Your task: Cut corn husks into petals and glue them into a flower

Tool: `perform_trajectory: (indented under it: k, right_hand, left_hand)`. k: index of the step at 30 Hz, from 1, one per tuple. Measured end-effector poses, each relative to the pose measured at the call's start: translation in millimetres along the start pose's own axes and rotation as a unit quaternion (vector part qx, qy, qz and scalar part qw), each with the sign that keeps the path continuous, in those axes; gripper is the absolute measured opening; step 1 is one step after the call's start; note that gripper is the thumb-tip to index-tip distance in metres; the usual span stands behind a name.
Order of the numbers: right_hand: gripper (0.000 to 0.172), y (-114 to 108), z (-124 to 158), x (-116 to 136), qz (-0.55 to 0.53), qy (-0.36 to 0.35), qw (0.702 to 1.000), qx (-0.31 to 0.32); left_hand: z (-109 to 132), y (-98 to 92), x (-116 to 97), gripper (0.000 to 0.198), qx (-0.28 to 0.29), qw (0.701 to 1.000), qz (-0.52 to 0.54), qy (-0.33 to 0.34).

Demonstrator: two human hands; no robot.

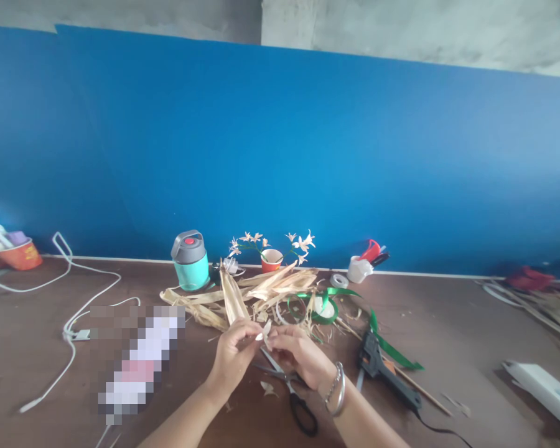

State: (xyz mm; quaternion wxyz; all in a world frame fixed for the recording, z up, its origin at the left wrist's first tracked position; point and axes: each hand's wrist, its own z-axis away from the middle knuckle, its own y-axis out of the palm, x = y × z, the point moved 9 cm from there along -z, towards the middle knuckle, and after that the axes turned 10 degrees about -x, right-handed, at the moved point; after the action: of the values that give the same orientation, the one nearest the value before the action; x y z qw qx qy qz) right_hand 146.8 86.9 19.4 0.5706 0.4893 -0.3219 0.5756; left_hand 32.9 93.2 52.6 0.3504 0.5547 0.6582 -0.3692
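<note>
My left hand [232, 358] and my right hand [301, 356] meet over the brown table [448, 330], both pinching a small pale piece of dried husk [266, 330] between their fingertips. Right under them lie black-handled scissors [289, 389]. A heap of dried corn husks [256, 292] sits just behind my hands. My right wrist wears silver bangles.
A black glue gun [382, 368] and green ribbon [324, 305] lie to the right. At the blue wall stand a teal jug [190, 261], an orange cup of husk flowers [271, 256], a white tape roll [339, 280] and a white cup of tools [360, 266]. White cable [74, 311] trails left.
</note>
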Motion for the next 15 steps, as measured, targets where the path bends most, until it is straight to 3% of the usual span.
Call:
perform_trajectory:
  k: [11,15]
  right_hand:
    - [0.026,-3.0,-2.5,0.8,0.048,-0.008,0.999,-0.024]
    - [0.03,-12.7,0.5,14.7,0.173,-0.067,0.981,-0.061]
  left_hand:
    - [-0.7,2.1,2.9,0.01,0.005,0.999,-0.028,-0.024]
    - [-2.1,-0.9,8.6,0.011,-0.008,0.998,-0.047,-0.044]
